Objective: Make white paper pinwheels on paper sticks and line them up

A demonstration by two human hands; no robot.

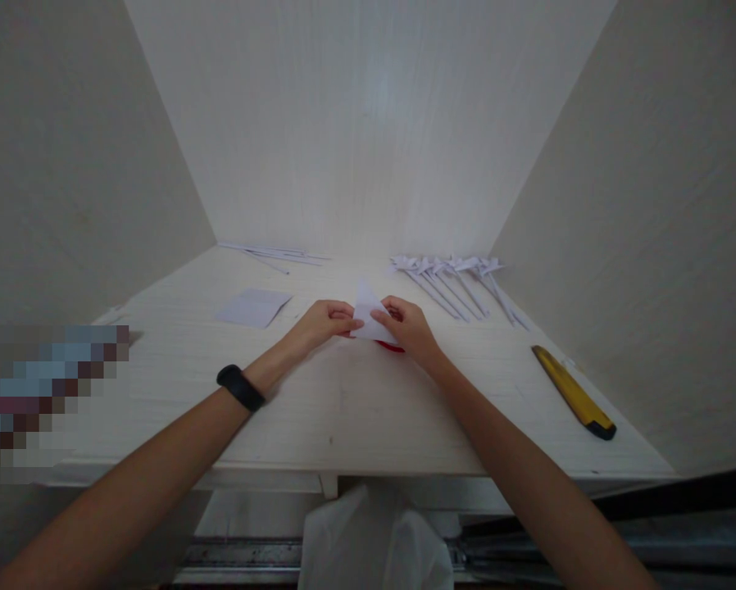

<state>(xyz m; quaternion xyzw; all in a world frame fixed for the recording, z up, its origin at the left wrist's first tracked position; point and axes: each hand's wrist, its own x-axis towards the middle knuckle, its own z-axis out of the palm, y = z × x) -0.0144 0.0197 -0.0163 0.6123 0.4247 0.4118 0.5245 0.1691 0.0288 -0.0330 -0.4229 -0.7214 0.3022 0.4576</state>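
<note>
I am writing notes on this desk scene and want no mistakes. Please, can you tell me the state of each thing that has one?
Paper piece: folded to a point, held by both hands.
Left hand: pinching the paper.
Right hand: pinching the paper.
Paper sheet: lying flat.
Folded paper figures: laid in a row.
Utility knife: lying untouched; blade not visible.
Wristband: worn on left wrist.
</note>
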